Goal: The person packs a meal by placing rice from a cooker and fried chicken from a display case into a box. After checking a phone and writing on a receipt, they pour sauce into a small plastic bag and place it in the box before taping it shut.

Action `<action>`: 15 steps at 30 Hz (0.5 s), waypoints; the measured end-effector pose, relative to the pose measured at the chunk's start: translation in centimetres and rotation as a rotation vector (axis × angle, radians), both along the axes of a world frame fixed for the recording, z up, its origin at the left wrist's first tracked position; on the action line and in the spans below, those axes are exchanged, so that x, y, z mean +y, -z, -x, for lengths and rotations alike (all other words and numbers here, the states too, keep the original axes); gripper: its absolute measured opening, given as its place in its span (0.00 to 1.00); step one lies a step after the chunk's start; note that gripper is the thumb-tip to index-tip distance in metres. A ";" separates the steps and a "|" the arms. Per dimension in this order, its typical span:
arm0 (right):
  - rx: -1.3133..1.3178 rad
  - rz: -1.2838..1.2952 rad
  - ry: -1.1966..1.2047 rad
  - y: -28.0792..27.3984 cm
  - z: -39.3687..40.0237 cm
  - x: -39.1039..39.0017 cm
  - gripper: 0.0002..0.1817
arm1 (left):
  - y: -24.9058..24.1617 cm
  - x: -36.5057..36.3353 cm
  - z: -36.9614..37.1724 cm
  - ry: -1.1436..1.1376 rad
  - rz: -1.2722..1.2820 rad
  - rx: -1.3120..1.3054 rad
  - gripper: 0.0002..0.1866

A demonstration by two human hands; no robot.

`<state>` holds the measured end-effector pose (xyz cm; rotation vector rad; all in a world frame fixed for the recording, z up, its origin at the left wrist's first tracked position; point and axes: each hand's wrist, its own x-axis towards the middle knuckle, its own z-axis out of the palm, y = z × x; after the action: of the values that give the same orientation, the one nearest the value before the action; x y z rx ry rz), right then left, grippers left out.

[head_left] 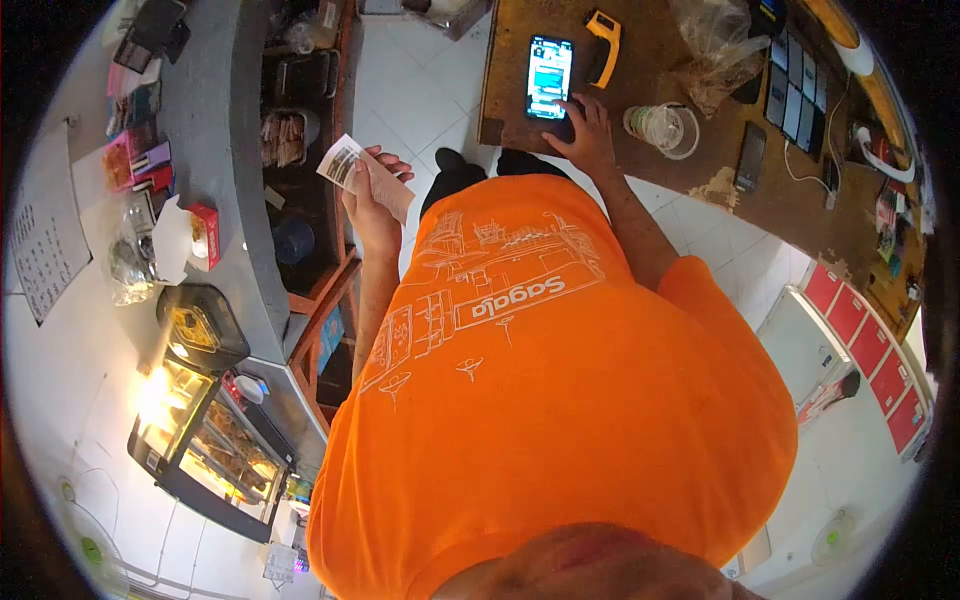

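Overhead, left hand [375, 205] holding slip [343, 162], right hand [585, 135] seemingly tapping phone [549, 77].

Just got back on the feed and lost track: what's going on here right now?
A person in an orange shirt stands between a grey counter and a wooden table. The left hand holds up a small slip of paper. The right hand rests on the table with fingers on a lit phone. An orange-yellow tool, a plastic cup and a crumpled plastic bag lie nearby on the table.
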<state>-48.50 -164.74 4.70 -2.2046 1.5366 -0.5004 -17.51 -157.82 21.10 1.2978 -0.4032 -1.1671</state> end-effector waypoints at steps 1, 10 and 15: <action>0.009 0.006 -0.002 -0.1 0.0 -0.1 0.32 | 0.1 0.0 0.0 -0.002 -0.004 0.001 0.16; 0.018 -0.013 -0.025 -0.4 0.0 -0.2 0.31 | 0.5 0.3 0.2 0.004 -0.008 -0.028 0.17; 0.037 0.016 -0.028 -0.1 0.0 -0.1 0.31 | 0.6 0.2 0.3 0.014 -0.008 -0.042 0.17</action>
<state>-48.50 -164.87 4.78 -2.2559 1.5231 -0.4671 -17.76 -157.63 20.55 1.3300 -0.4394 -1.1557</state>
